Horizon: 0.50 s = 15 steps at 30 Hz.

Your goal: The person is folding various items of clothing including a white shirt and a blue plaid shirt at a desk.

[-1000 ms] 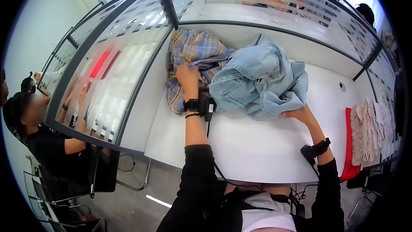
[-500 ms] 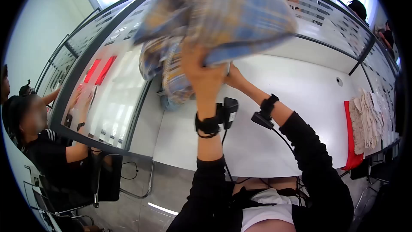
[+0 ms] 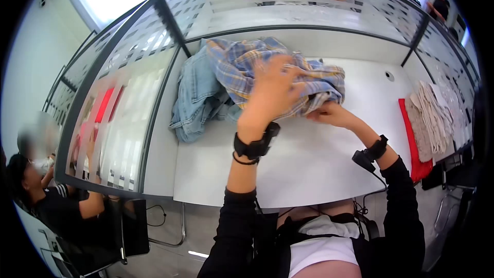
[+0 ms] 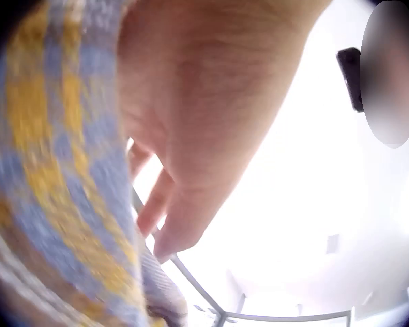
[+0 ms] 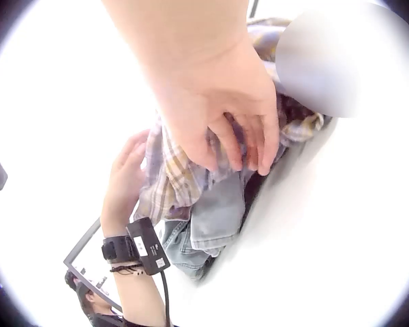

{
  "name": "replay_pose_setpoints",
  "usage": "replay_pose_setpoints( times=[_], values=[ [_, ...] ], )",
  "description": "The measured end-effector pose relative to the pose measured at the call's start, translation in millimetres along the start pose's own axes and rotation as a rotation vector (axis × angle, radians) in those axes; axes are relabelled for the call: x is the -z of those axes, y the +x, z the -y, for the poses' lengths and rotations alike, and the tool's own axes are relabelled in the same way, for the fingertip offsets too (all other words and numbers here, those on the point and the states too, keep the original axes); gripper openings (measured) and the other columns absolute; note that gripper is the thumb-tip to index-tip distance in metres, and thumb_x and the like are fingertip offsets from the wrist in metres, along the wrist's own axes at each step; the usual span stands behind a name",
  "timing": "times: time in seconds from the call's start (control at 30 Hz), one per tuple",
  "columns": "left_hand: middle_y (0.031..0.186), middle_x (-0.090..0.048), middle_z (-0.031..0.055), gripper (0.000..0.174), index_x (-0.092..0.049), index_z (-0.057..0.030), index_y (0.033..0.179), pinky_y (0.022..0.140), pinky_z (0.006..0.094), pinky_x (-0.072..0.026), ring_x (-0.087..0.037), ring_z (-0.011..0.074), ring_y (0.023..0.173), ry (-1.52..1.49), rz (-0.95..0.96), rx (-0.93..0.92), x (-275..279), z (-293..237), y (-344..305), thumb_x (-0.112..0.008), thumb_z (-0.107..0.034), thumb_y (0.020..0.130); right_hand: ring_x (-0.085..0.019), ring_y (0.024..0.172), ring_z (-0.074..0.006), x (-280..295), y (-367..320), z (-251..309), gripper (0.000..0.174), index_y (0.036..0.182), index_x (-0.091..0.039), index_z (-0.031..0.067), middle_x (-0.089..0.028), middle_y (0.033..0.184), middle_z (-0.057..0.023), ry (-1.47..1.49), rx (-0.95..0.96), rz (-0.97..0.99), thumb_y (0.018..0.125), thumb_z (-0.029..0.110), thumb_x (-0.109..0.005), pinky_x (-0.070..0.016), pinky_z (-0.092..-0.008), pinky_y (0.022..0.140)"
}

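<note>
The blue and yellow plaid shirt (image 3: pixel 242 67) lies bunched at the back of the desk, partly over light blue denim (image 3: pixel 193 95) on its left. Over the shirt's middle is the left hand (image 3: pixel 272 92), fingers spread and blurred; the left wrist view shows this hand (image 4: pixel 198 116) with loosely extended fingers beside the plaid cloth (image 4: pixel 61 177). At the shirt's lower right edge the right hand (image 3: pixel 337 116) holds cloth. In the right wrist view, the right hand (image 5: pixel 221 109) has bent fingers on the plaid fabric (image 5: pixel 170 177), above the denim (image 5: pixel 218 214).
On the right of the white desk (image 3: pixel 288 164) lie folded beige fabrics (image 3: pixel 432 118) and a red cloth (image 3: pixel 414 149). Framed partitions (image 3: pixel 170 25) surround the desk. A seated person (image 3: pixel 51 201) is beyond the left partition.
The plaid shirt was raised in the left hand half a second ago and now lies on the desk. The denim, earlier right of the shirt, is now on its left. The right hand has moved right.
</note>
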State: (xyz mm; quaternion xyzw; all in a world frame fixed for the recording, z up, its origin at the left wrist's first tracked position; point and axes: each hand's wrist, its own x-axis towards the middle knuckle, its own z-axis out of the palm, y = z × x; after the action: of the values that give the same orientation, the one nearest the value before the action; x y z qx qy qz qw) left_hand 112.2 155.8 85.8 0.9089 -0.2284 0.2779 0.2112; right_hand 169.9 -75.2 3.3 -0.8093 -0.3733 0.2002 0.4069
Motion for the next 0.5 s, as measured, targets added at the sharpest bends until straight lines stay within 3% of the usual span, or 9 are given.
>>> replay_pose_setpoints(
  times=[0.07, 0.1, 0.13, 0.17, 0.27, 0.3, 0.4, 0.43, 0.5],
  values=[
    [0.131, -0.039, 0.0154, 0.056, -0.051, -0.0111, 0.118, 0.097, 0.0630, -0.0229, -0.036, 0.0350, 0.121, 0.142, -0.031, 0.150, 4.0, 5.6, -5.5, -0.070, -0.033, 0.071, -0.059, 0.085, -0.0114, 11.8, -19.3, 11.8, 0.016, 0.094, -0.064, -0.0001, -0.065, 0.088, -0.0056, 0.264, 0.004, -0.114, 0.085, 0.012, -0.059, -0.0482, -0.0260, 0.075],
    [0.134, -0.036, 0.0163, 0.062, -0.048, -0.0118, 0.122, 0.096, 0.0662, -0.0197, -0.034, 0.0351, 0.123, 0.149, -0.016, 0.233, 2.6, 8.4, -11.7, -0.071, -0.037, 0.070, -0.058, 0.080, -0.0102, 18.9, -27.1, 24.3, 0.011, 0.088, -0.063, -0.0001, -0.063, 0.082, -0.0053, 0.221, -0.046, -0.216, 0.083, 0.009, -0.059, -0.0486, -0.0248, 0.070],
    [0.137, -0.034, 0.0171, 0.069, -0.044, -0.0126, 0.126, 0.095, 0.0693, -0.0165, -0.032, 0.0352, 0.125, 0.156, -0.002, 0.318, 1.3, 10.0, -15.5, -0.072, -0.040, 0.069, -0.057, 0.075, -0.0082, 24.3, -30.0, 25.7, 0.008, 0.087, -0.062, 0.0018, -0.061, 0.081, -0.0050, 0.082, 0.051, -0.363, 0.082, 0.009, -0.060, -0.0488, -0.0232, 0.066],
    [0.133, -0.038, 0.0216, 0.083, -0.036, -0.0109, 0.133, 0.095, 0.0711, -0.0120, -0.034, 0.0369, 0.124, 0.194, 0.125, 0.369, -0.5, 10.3, -17.3, -0.073, -0.045, 0.067, -0.057, 0.081, -0.0111, 28.0, -31.3, 28.9, 0.015, 0.094, -0.061, 0.0040, -0.060, 0.089, -0.0064, 0.060, 0.108, -0.510, 0.080, 0.010, -0.062, -0.0487, -0.0258, 0.069],
    [0.125, -0.047, 0.0233, 0.080, -0.036, -0.0128, 0.134, 0.096, 0.0710, -0.0077, -0.039, 0.0377, 0.121, 0.134, 0.548, 0.483, -3.9, -1.2, -13.7, -0.072, -0.041, 0.069, -0.052, 0.099, -0.0202, 32.8, -28.7, 53.1, 0.040, 0.111, -0.056, 0.0099, -0.055, 0.108, -0.0096, -0.314, 0.349, -0.736, 0.074, 0.016, -0.069, -0.0451, -0.0344, 0.082],
    [0.117, -0.053, 0.0209, 0.073, -0.040, -0.0081, 0.127, 0.093, 0.0733, -0.0056, -0.046, 0.0355, 0.116, 0.123, 0.572, 0.503, -19.7, -0.3, -15.7, -0.073, -0.037, 0.068, -0.050, 0.106, -0.0233, 34.2, -29.0, 58.8, 0.049, 0.117, -0.054, 0.0118, -0.052, 0.113, -0.0106, -0.491, 0.436, -0.769, 0.072, 0.018, -0.071, -0.0433, -0.0375, 0.087],
    [0.109, -0.056, 0.0162, 0.062, -0.045, -0.0061, 0.117, 0.091, 0.0747, -0.0089, -0.051, 0.0325, 0.108, 0.091, 0.549, 0.340, -46.2, -19.9, -23.9, -0.072, -0.032, 0.069, -0.040, 0.116, -0.0303, 30.5, -22.6, 38.9, 0.069, 0.124, -0.050, 0.0148, -0.043, 0.124, -0.0117, -0.702, 0.458, -0.441, 0.061, 0.020, -0.078, -0.0329, -0.0427, 0.098],
    [0.102, -0.056, 0.0078, 0.055, -0.045, -0.0082, 0.114, 0.088, 0.0767, -0.0124, -0.051, 0.0262, 0.105, 0.158, 0.494, 0.251, -52.5, -27.2, -30.4, -0.071, -0.027, 0.070, -0.044, 0.109, -0.0285, 27.7, -21.8, 29.1, 0.067, 0.116, -0.054, 0.0155, -0.048, 0.114, -0.0100, -0.709, 0.433, -0.397, 0.055, 0.024, -0.080, -0.0338, -0.0414, 0.094],
    [0.104, -0.055, 0.0075, 0.053, -0.045, -0.0088, 0.115, 0.090, 0.0754, -0.0133, -0.051, 0.0261, 0.104, 0.114, 0.507, 0.171, -60.1, -39.2, -44.1, -0.070, -0.027, 0.072, -0.046, 0.105, -0.0265, 34.9, -30.7, 9.7, 0.060, 0.108, -0.056, 0.0148, -0.049, 0.107, -0.0077, -0.780, 0.348, -0.264, 0.054, 0.024, -0.080, -0.0345, -0.0394, 0.090]
  ],
)
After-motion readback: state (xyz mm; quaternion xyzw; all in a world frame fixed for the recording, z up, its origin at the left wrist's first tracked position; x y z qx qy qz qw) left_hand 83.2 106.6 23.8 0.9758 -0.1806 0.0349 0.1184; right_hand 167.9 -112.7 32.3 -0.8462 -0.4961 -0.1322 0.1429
